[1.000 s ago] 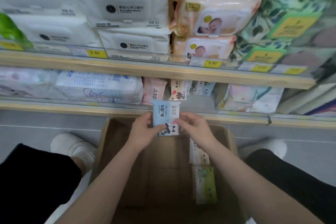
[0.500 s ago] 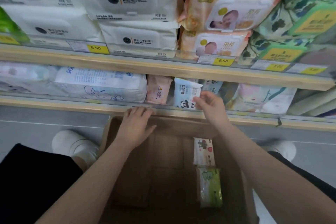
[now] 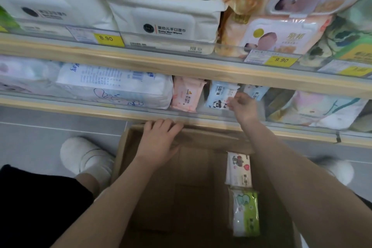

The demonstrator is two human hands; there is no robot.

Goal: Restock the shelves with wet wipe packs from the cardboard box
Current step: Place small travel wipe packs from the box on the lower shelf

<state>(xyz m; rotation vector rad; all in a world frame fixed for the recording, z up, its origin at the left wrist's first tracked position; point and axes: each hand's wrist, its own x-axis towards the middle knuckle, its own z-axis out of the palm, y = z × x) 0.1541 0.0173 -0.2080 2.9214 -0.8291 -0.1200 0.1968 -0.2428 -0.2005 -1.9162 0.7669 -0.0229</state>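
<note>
A small blue wet wipe pack with a panda (image 3: 218, 94) stands upright on the lower shelf (image 3: 80, 106), between a pink pack (image 3: 186, 95) and another blue pack (image 3: 255, 91). My right hand (image 3: 242, 107) reaches over the shelf lip and pinches the panda pack's right edge. Below the shelf, the open cardboard box (image 3: 193, 197) sits on the floor. My left hand (image 3: 159, 143) lies palm down on its far rim, holding nothing. Along the box's right side lie a white pack (image 3: 238, 168) and a green and white pack (image 3: 245, 212).
A large white pack with a rabbit print (image 3: 114, 86) fills the lower shelf to the left, and pastel packs (image 3: 318, 109) to the right. The upper shelf (image 3: 141, 60) carries stacked large wipe packs and yellow price tags. My white shoe (image 3: 80, 153) is left of the box.
My right hand carried the panda pack from above the box up onto the lower shelf and stood it beside the pink pack. My left hand let go and dropped onto the box rim.
</note>
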